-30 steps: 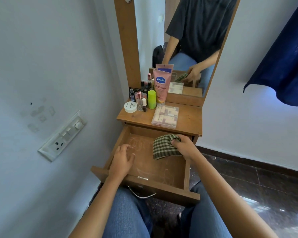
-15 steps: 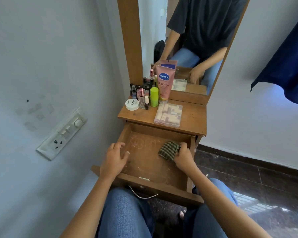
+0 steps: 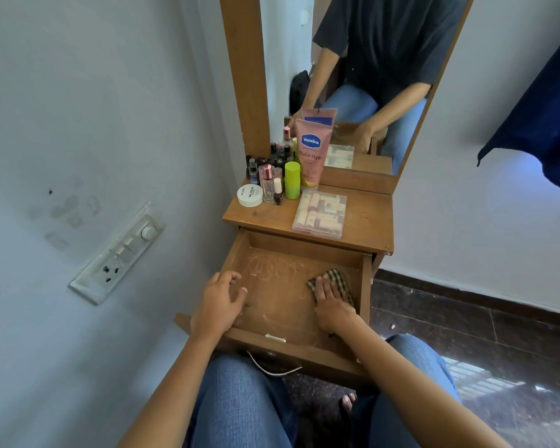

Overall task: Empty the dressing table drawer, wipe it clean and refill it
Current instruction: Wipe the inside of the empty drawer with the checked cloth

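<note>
Pressing flat, your right hand (image 3: 332, 300) pins the checked cloth (image 3: 335, 279) in the dusty, smeared open drawer's (image 3: 282, 292) right corner, your left hand (image 3: 219, 302) loosely spread inside, empty.

Person, seated: blue denim jeans (image 3: 240, 405) on both legs, faded in tone. Forearms bare, no sleeves, watch or jewellery showing. Left hand (image 3: 219, 302) and right hand (image 3: 332, 302) bare, ungloved. One bare foot (image 3: 348, 404), toes showing. Mirror reflection: dark short-sleeved T-shirt (image 3: 392, 43).
</note>
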`<state>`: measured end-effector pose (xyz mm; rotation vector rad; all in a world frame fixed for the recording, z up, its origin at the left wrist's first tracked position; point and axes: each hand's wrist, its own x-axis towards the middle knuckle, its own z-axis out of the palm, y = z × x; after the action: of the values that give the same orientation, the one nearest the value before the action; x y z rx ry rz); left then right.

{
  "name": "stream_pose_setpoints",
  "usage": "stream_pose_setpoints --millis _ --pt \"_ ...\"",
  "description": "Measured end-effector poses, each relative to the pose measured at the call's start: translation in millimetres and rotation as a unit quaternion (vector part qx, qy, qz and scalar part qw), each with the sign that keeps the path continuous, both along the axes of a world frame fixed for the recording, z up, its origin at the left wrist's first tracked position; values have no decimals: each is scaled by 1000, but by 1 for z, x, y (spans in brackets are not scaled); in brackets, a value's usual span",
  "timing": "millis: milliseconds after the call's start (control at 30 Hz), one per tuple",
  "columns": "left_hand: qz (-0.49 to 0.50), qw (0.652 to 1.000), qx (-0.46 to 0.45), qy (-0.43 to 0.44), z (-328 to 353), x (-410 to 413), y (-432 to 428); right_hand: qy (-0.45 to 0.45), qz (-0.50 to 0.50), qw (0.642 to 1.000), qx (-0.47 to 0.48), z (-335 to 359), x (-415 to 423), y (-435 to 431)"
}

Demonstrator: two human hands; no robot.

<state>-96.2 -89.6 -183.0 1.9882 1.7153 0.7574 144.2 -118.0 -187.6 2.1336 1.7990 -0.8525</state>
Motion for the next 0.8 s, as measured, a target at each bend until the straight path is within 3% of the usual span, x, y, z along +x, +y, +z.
stream_pose_setpoints --millis 300,633,800 --pt "-25 999 -24 27 -4 -2 0 58 -136 989 -17 -3 -7 10" --pt "-14 999 -31 30 0 -1 3 74 -66 994 -41 -13 -6 12" --pt "-21 998 -41 34 -1 -4 3 50 -93 994 -35 -14 2 5"
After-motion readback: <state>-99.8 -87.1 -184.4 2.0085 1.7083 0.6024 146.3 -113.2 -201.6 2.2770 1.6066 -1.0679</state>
